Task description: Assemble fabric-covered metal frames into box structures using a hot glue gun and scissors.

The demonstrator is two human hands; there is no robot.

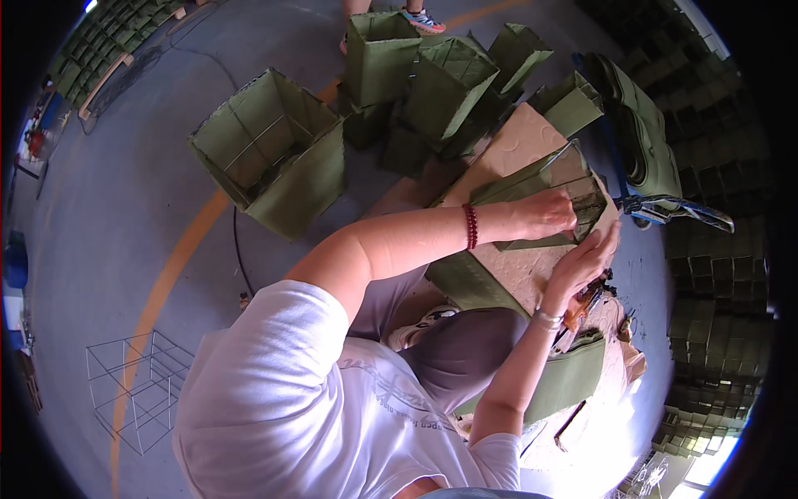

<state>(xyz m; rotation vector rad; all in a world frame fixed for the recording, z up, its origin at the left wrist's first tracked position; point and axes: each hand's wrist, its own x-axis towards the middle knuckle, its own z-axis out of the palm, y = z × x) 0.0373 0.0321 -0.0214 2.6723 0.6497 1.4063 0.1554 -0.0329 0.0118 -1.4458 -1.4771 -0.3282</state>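
One box (524,178) is being held on cardboard (519,137), long axis roughly sideways; left hand (544,213) is being clenched at its opening, grasp unclear, right hand (586,262) extended along its right end.

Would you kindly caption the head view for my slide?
Left hand and right hand at an open green box, with more green boxes and a bare wire frame nearby.

Box (529,177) partly behind left grip (549,213)
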